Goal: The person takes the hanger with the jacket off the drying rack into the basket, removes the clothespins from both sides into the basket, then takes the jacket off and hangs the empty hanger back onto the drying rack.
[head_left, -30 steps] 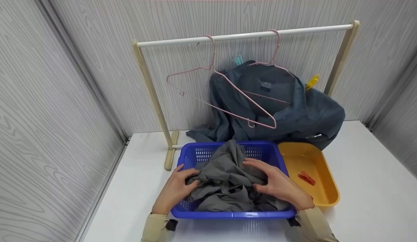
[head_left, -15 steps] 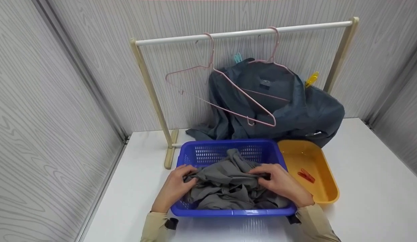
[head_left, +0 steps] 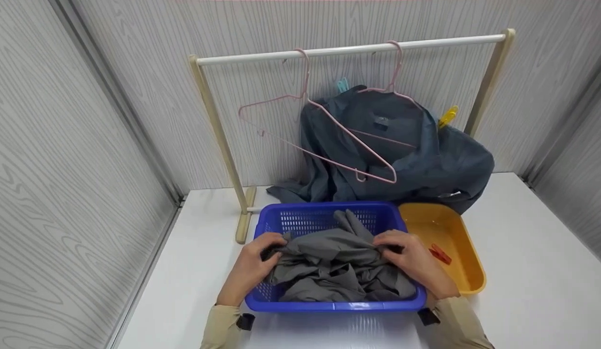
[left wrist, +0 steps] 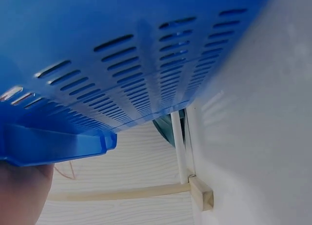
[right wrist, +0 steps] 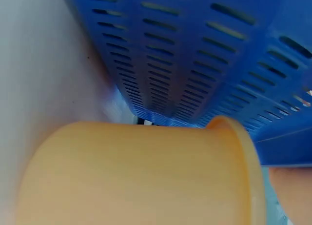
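A crumpled dark grey garment point(head_left: 329, 261) lies bunched in the blue plastic basket point(head_left: 337, 306). My left hand point(head_left: 252, 261) pinches its left side between thumb and fingers, above the basket's left rim. On the opposite side my right hand point(head_left: 412, 257) pinches another part of the cloth. Between the hands the fabric stretches in loose folds, and a rolled end sticks up near the back. In the left wrist view the slotted basket wall point(left wrist: 131, 78) hides the cloth and most of the hand. The right wrist view likewise shows slotted basket wall point(right wrist: 185, 54).
Beside the basket stands a yellow tub point(head_left: 467, 261) holding a red clothespin point(head_left: 441, 253). Behind, a rack with a white rail point(head_left: 349, 50) carries a bare pink hanger point(head_left: 351, 133) and a dark blue shirt point(head_left: 455, 160). A blue clothespin point(head_left: 342, 85) and a yellow clothespin point(head_left: 448, 116) grip that shirt.
Both hands have closed on the grey garment, and the right hand has shifted outward to the right. The cloth's raised peak has dropped, and its middle has spread wider.
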`<state>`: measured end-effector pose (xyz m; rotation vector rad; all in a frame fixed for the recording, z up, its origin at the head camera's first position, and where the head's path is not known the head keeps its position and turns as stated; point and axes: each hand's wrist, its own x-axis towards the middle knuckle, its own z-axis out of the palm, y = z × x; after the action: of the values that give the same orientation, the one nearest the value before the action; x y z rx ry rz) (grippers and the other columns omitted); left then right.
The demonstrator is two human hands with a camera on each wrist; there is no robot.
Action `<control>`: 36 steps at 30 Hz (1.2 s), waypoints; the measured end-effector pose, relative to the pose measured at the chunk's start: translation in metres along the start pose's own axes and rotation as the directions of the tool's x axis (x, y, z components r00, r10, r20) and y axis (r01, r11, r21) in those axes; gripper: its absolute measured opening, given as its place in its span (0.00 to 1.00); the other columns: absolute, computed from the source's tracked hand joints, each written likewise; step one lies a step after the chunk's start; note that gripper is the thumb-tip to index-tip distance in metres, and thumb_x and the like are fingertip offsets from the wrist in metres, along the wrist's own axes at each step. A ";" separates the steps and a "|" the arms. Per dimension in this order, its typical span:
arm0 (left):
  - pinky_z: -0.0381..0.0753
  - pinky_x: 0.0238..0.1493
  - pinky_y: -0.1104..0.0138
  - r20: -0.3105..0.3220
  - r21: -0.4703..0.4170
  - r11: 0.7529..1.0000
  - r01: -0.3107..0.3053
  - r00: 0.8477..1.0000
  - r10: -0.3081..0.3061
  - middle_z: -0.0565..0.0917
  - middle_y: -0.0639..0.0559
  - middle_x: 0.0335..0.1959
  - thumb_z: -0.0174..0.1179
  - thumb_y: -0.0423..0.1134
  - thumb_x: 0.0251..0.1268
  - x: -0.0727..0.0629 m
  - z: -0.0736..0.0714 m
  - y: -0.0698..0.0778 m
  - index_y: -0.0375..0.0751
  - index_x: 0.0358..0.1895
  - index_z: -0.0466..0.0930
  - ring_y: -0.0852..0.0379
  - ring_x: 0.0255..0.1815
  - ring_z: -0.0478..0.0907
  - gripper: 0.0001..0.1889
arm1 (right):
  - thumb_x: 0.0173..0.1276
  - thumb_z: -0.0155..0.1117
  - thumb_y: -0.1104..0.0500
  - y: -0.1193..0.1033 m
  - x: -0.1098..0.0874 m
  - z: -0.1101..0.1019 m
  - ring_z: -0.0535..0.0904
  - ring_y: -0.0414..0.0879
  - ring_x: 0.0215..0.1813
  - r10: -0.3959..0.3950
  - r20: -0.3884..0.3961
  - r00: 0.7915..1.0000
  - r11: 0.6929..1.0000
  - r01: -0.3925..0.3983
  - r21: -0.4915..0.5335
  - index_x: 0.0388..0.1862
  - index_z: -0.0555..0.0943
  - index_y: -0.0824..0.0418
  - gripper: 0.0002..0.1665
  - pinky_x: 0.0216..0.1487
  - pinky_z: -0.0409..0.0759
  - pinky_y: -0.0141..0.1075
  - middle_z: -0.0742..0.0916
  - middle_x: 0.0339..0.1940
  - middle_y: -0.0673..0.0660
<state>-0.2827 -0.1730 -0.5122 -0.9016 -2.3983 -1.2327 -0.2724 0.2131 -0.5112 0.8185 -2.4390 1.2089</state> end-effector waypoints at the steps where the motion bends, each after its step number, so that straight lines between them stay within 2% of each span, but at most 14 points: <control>1: 0.73 0.60 0.61 0.013 0.023 1.000 -0.003 1.000 0.003 0.80 0.56 0.56 0.65 0.25 0.62 0.001 0.000 0.000 0.48 0.50 0.83 0.54 0.60 0.75 0.17 | 0.61 0.67 0.74 0.000 0.000 0.000 0.81 0.44 0.49 -0.001 0.008 1.000 1.000 0.001 -0.015 0.42 0.88 0.49 0.21 0.56 0.75 0.32 0.87 0.44 0.44; 6: 0.71 0.63 0.56 0.098 0.139 0.990 0.031 0.994 -0.045 0.80 0.54 0.59 0.63 0.25 0.62 0.003 0.001 0.002 0.47 0.52 0.85 0.50 0.62 0.74 0.18 | 0.61 0.69 0.72 0.000 0.003 -0.002 0.80 0.42 0.50 0.023 0.060 0.998 0.995 -0.017 -0.098 0.43 0.89 0.48 0.19 0.56 0.77 0.43 0.86 0.45 0.42; 9: 0.70 0.63 0.53 0.114 0.173 0.983 0.058 0.990 -0.079 0.81 0.53 0.58 0.63 0.26 0.63 0.003 0.001 0.002 0.45 0.52 0.86 0.48 0.61 0.75 0.16 | 0.62 0.69 0.70 0.000 0.004 -0.002 0.79 0.42 0.52 0.042 0.079 0.996 0.994 -0.034 -0.104 0.46 0.88 0.47 0.20 0.56 0.76 0.46 0.86 0.46 0.40; 14: 0.69 0.64 0.54 0.108 0.168 0.983 0.078 0.990 -0.097 0.81 0.53 0.58 0.62 0.27 0.63 0.001 0.001 0.001 0.44 0.51 0.86 0.49 0.61 0.74 0.15 | 0.63 0.68 0.69 0.000 0.002 -0.001 0.78 0.40 0.52 0.067 0.059 0.996 0.996 -0.063 -0.060 0.49 0.87 0.44 0.23 0.58 0.75 0.45 0.85 0.48 0.39; 19: 0.70 0.63 0.53 0.084 0.131 0.988 0.078 0.992 -0.089 0.81 0.51 0.58 0.62 0.28 0.64 0.000 0.000 0.002 0.44 0.51 0.85 0.49 0.62 0.75 0.14 | 0.63 0.71 0.65 -0.002 0.001 -0.001 0.79 0.41 0.53 0.059 0.039 0.997 0.997 -0.057 -0.045 0.51 0.86 0.45 0.20 0.59 0.75 0.43 0.85 0.49 0.40; 23: 0.71 0.62 0.52 0.061 0.128 0.990 0.055 0.996 -0.063 0.81 0.50 0.58 0.64 0.27 0.63 -0.001 -0.001 0.002 0.43 0.50 0.85 0.48 0.61 0.75 0.14 | 0.65 0.71 0.61 -0.005 0.000 -0.004 0.79 0.42 0.55 0.057 0.033 0.998 0.997 -0.055 -0.058 0.52 0.86 0.47 0.17 0.60 0.74 0.45 0.85 0.50 0.41; 29: 0.71 0.62 0.52 0.056 0.163 0.986 0.041 0.997 -0.051 0.82 0.48 0.57 0.66 0.28 0.61 -0.004 0.001 0.002 0.42 0.50 0.85 0.46 0.60 0.76 0.14 | 0.65 0.70 0.64 -0.001 -0.003 -0.008 0.78 0.45 0.58 0.074 0.036 0.997 0.995 -0.071 -0.076 0.53 0.86 0.52 0.18 0.62 0.72 0.51 0.85 0.54 0.44; 36: 0.70 0.62 0.53 0.048 0.126 0.991 0.053 0.997 -0.060 0.82 0.49 0.57 0.65 0.30 0.63 -0.002 0.000 0.005 0.43 0.49 0.86 0.48 0.60 0.75 0.12 | 0.66 0.69 0.62 -0.002 -0.003 -0.011 0.77 0.45 0.59 0.124 0.025 0.992 0.991 -0.123 -0.048 0.54 0.85 0.48 0.18 0.64 0.70 0.52 0.84 0.56 0.42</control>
<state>-0.2781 -0.1718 -0.5100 -0.8434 -2.5262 -1.0768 -0.2686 0.2223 -0.5048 0.6842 -2.5634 1.1861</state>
